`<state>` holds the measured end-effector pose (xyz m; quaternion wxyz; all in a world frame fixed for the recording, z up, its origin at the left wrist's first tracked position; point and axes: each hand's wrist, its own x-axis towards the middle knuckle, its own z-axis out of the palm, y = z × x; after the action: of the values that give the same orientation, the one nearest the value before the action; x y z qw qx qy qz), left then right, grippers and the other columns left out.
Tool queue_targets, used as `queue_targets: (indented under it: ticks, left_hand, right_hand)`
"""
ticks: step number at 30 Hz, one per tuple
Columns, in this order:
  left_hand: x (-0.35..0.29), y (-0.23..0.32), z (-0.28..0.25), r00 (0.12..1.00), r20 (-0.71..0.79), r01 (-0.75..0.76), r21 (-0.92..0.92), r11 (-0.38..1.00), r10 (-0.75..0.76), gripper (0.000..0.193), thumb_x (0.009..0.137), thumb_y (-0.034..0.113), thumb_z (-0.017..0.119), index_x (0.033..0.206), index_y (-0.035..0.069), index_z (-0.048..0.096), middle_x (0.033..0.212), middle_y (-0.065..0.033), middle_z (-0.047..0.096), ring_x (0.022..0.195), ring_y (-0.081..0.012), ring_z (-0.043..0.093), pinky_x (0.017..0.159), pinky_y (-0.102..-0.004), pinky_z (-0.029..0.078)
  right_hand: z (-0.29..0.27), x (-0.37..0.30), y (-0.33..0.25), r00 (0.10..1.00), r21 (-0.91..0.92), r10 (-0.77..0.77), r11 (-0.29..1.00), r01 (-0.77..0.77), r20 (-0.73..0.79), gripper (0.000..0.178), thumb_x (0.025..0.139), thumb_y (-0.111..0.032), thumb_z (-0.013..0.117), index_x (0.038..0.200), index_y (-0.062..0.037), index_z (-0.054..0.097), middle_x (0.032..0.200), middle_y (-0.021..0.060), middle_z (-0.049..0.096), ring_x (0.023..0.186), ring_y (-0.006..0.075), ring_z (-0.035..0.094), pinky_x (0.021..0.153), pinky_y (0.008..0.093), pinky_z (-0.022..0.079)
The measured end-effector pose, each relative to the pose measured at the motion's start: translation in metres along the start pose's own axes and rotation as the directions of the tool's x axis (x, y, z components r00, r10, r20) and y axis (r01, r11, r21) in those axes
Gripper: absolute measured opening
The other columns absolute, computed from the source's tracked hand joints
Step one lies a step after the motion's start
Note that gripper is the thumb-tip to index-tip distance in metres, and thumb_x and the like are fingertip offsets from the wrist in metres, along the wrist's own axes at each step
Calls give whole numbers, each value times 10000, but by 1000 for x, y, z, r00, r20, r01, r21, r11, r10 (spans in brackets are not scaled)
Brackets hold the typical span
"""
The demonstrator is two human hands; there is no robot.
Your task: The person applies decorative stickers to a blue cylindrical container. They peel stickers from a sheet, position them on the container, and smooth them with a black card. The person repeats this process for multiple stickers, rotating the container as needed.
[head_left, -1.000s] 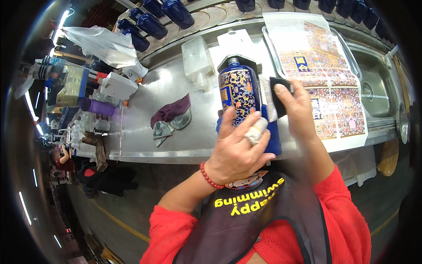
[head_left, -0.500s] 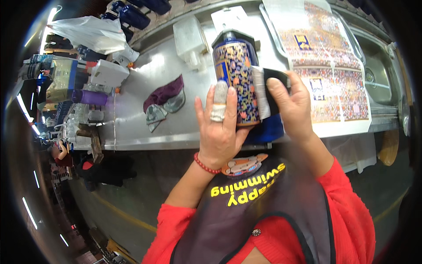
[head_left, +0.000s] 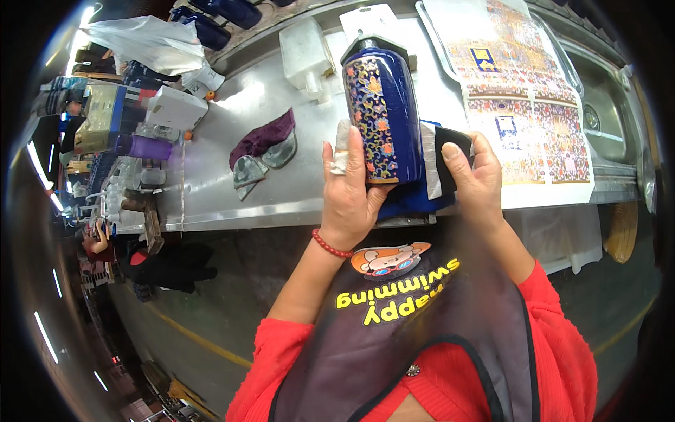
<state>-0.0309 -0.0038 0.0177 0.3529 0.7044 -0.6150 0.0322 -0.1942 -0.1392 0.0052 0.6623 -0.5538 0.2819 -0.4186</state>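
A dark blue bottle with a patterned floral band on its left side lies in front of me, neck away. My left hand grips its lower left side, the thumb at the base; a pale wrap covers one finger. In my right hand is a flat black scraper with a pale grey edge, pinched between thumb and fingers. That edge is close beside the bottle's lower right side; I cannot tell whether they touch. The bottle's neck end rests in a dark angular holder. Blue cloth shows beneath the bottle.
Printed floral sheets lie on the right, beside a steel sink. A purple and grey cloth rests on the metal table. Behind it stands a clear plastic container. Boxes and a purple bottle are at far left.
The bottle has turned leftward, so its patterned band moved left and plain blue now faces up. The scraper has come off the patterned surface, down and slightly right, with my right hand.
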Motion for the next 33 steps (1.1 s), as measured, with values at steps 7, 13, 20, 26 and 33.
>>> queue_targets:
  ticks: [7, 13, 20, 26, 33]
  left_hand:
    - [15, 34, -12, 990, 112, -111, 301, 947, 80, 702, 862, 105, 663, 1525, 49, 442, 1486, -181, 533, 1426, -414, 431, 1195, -602, 193]
    - [28, 28, -15, 990, 110, -99, 144, 985, 83, 1008, 726, 213, 861, 1564, 6, 341, 1469, -232, 520, 1457, -452, 369, 1225, -581, 152]
    - [22, 2, -13, 996, 27, -82, -91, 992, 85, 1128, 720, 349, 878, 1589, -11, 257, 1557, -303, 360, 1447, -500, 334, 1204, -590, 216]
    - [29, 4, -13, 989, 116, -102, 68, 992, 94, 1133, 698, 336, 893, 1589, 8, 274, 1584, -305, 320, 1462, -493, 317, 1208, -585, 212]
    - [17, -9, -5, 995, 60, -77, -28, 997, 79, 1125, 761, 372, 855, 1558, -109, 224, 1558, -355, 324, 1465, -488, 319, 1222, -566, 176]
  right_hand:
    - [5, 5, -6, 997, -108, -50, 993, 57, 65, 209, 1001, -178, 671, 1096, 4, 631, 911, 27, 682, 825, 73, 575, 736, 251, 497]
    - [-1, 5, -2, 998, -83, 28, 996, -23, 61, 196, 1002, -172, 667, 1086, 0, 624, 936, 37, 689, 850, 72, 584, 758, 243, 498]
    - [-5, 17, -6, 993, 41, 61, 997, -65, 98, 198, 1011, -153, 652, 1129, -1, 606, 973, 23, 680, 864, 57, 585, 774, 224, 495]
    - [-9, 23, -20, 993, 133, 87, 986, -97, 79, 219, 1013, -150, 640, 1167, 1, 606, 991, 28, 680, 871, 57, 591, 782, 216, 493]
    - [-88, 65, -61, 931, -544, -332, 759, 358, 151, 351, 936, 49, 538, 1272, 6, 630, 1402, 201, 609, 1322, 300, 577, 1084, 367, 461]
